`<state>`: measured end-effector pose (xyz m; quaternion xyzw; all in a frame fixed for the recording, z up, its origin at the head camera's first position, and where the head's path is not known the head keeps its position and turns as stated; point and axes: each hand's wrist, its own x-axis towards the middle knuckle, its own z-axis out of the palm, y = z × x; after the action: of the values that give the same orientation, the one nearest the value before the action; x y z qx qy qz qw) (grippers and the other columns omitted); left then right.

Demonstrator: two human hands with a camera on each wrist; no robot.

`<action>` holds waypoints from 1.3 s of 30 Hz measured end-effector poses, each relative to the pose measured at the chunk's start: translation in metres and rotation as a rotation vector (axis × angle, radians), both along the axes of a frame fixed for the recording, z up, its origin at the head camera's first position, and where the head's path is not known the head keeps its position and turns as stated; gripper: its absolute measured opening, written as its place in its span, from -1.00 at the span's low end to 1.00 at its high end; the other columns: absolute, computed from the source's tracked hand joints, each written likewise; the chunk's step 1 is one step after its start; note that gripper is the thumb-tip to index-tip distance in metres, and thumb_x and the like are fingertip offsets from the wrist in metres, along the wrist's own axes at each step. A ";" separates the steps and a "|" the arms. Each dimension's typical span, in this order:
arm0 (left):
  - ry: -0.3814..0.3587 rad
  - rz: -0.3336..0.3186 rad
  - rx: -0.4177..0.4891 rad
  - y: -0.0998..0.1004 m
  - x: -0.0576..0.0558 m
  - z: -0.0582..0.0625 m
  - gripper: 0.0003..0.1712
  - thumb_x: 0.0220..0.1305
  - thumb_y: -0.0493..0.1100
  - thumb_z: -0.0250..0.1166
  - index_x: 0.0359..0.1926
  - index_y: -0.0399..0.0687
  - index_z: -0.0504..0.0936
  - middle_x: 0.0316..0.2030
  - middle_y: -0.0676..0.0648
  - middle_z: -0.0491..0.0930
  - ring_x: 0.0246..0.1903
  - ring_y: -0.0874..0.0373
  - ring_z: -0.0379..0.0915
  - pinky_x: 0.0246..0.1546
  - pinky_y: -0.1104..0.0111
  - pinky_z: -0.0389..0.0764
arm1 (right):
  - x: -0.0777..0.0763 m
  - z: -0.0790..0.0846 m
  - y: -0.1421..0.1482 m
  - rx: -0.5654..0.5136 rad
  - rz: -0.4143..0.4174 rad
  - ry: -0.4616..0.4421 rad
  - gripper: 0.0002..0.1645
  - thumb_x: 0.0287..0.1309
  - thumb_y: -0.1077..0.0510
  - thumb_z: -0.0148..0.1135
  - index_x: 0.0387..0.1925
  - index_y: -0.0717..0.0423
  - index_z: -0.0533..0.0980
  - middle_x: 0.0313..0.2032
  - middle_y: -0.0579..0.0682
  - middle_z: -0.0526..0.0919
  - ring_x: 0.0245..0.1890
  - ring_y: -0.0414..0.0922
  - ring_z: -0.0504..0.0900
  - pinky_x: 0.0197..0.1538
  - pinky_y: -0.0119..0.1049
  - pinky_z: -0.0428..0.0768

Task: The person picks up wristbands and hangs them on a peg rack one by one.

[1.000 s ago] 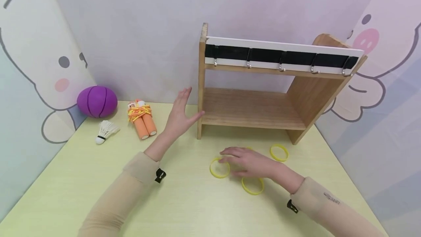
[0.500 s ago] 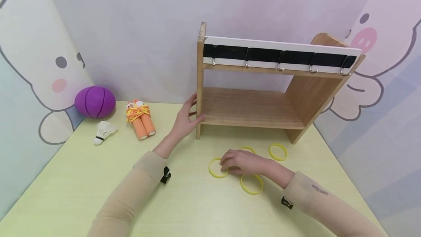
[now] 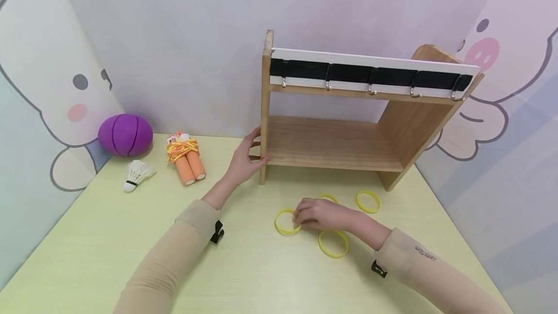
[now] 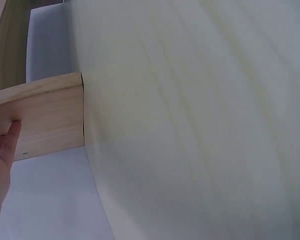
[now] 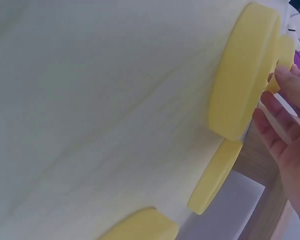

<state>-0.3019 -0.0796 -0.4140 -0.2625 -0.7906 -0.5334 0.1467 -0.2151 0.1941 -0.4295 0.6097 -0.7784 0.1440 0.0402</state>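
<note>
Pinching the leftmost yellow ring (image 5: pixel 286 49) on the tabletop (image 3: pixel 270 275), the right hand (image 3: pixel 321 213) appears at pick-up, presumably needing a clean lift next; the left hand (image 3: pixel 242 161) rests straight fingers (image 4: pixel 10 139) against the wooden rack (image 3: pixel 335 142).

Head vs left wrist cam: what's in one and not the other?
Only head: the right hand among four yellow rings, plus the purple ball, shuttlecock and orange-handled jump rope.

Only left wrist: the outer face of the side panel, with small screws in it and a fingertip against it.

Both: the left hand, the wooden shelf (just a part of it in the wrist view) and the pale table.
</note>
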 end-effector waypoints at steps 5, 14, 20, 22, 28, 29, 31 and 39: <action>0.012 0.013 -0.017 0.001 0.003 0.000 0.02 0.13 -0.17 0.36 0.47 0.23 -0.05 0.32 -0.15 0.22 0.13 -0.12 0.39 -0.19 0.23 0.68 | 0.002 0.006 0.001 -0.013 -0.014 -0.057 -0.82 0.09 0.23 0.31 -0.23 -0.05 0.64 -0.20 -0.20 0.66 -0.11 -0.29 0.54 -0.01 -0.59 0.51; -0.023 0.021 -0.006 0.003 0.005 0.002 0.00 0.13 -0.19 0.36 0.47 0.21 -0.03 0.32 -0.13 0.23 0.14 -0.11 0.39 -0.15 0.18 0.67 | 0.010 0.016 0.002 -0.001 -0.184 -0.240 -0.78 0.15 0.26 0.26 -0.17 -0.04 0.58 -0.18 -0.18 0.59 -0.17 -0.31 0.54 -0.13 -0.56 0.57; -0.023 0.023 -0.001 0.006 0.010 0.007 -0.01 0.14 -0.28 0.34 0.47 0.02 -0.03 0.32 -0.23 0.21 0.13 -0.21 0.37 -0.13 0.09 0.65 | 0.011 0.024 0.005 -0.060 -0.257 -0.254 -0.75 0.11 0.26 0.29 -0.17 -0.06 0.55 -0.20 -0.20 0.57 -0.23 -0.29 0.54 -0.19 -0.40 0.62; -0.019 0.016 0.000 0.007 0.017 0.015 -0.03 0.14 -0.33 0.32 0.46 -0.08 -0.03 0.31 -0.28 0.20 0.13 -0.25 0.36 -0.12 0.07 0.65 | 0.012 0.029 0.006 -0.089 -0.266 -0.247 -0.74 0.08 0.27 0.31 -0.16 -0.03 0.55 -0.21 -0.19 0.59 -0.24 -0.30 0.54 -0.20 -0.37 0.63; -0.018 0.003 -0.007 0.008 0.032 0.032 -0.07 0.16 -0.38 0.28 0.45 -0.19 -0.03 0.31 -0.34 0.18 0.13 -0.29 0.34 -0.10 0.07 0.64 | 0.012 0.043 0.010 -0.176 -0.255 -0.257 -0.68 0.06 0.29 0.32 -0.11 0.02 0.54 -0.23 -0.17 0.62 -0.27 -0.29 0.55 -0.24 -0.28 0.65; -0.017 0.001 -0.006 0.008 0.033 0.032 -0.07 0.16 -0.38 0.28 0.45 -0.19 -0.04 0.31 -0.35 0.18 0.13 -0.30 0.34 -0.10 0.06 0.64 | 0.011 0.045 0.010 -0.197 -0.243 -0.245 -0.68 0.06 0.29 0.33 -0.11 0.02 0.53 -0.23 -0.16 0.62 -0.28 -0.29 0.56 -0.25 -0.27 0.66; -0.016 0.000 -0.001 0.008 0.034 0.033 -0.07 0.16 -0.39 0.27 0.45 -0.20 -0.04 0.31 -0.35 0.17 0.13 -0.31 0.33 -0.10 0.04 0.63 | 0.010 0.050 0.011 -0.246 -0.218 -0.215 -0.67 0.05 0.30 0.33 -0.12 0.03 0.54 -0.24 -0.15 0.63 -0.30 -0.28 0.58 -0.29 -0.27 0.66; -0.012 0.001 0.006 0.008 0.033 0.032 -0.06 0.15 -0.39 0.29 0.45 -0.17 -0.02 0.31 -0.33 0.19 0.13 -0.29 0.34 -0.11 0.02 0.64 | 0.013 0.081 0.005 -0.411 -0.206 -0.159 -0.72 -0.01 0.36 0.35 -0.24 0.06 0.55 -0.26 -0.10 0.68 -0.32 -0.28 0.62 -0.27 -0.49 0.63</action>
<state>-0.2685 -0.0719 -0.3815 -0.2586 -0.7900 -0.5372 0.1430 -0.2020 0.1994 -0.3486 0.4929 -0.7914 0.3424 0.1164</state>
